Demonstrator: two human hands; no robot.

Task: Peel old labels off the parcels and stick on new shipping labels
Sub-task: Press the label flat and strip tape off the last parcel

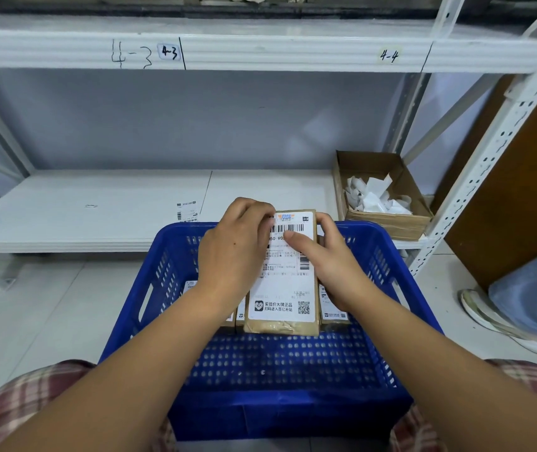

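A flat brown parcel (281, 327) is held over a blue plastic basket (293, 415). A white shipping label (288, 288) with barcodes and a QR code covers most of its top face. My left hand (232, 252) holds the parcel's left side, its curled fingertips at the label's upper left corner. My right hand (329, 259) grips the right edge, thumb lying across the label under the top barcode. More labelled brown parcels (334, 316) lie in the basket beneath, mostly hidden.
A white metal shelf (97, 207) stands behind the basket, with a small loose label (187, 211) on it. At its right end an open cardboard box (381, 194) holds crumpled white paper strips. Another person's leg and white shoe (501, 321) are at the right.
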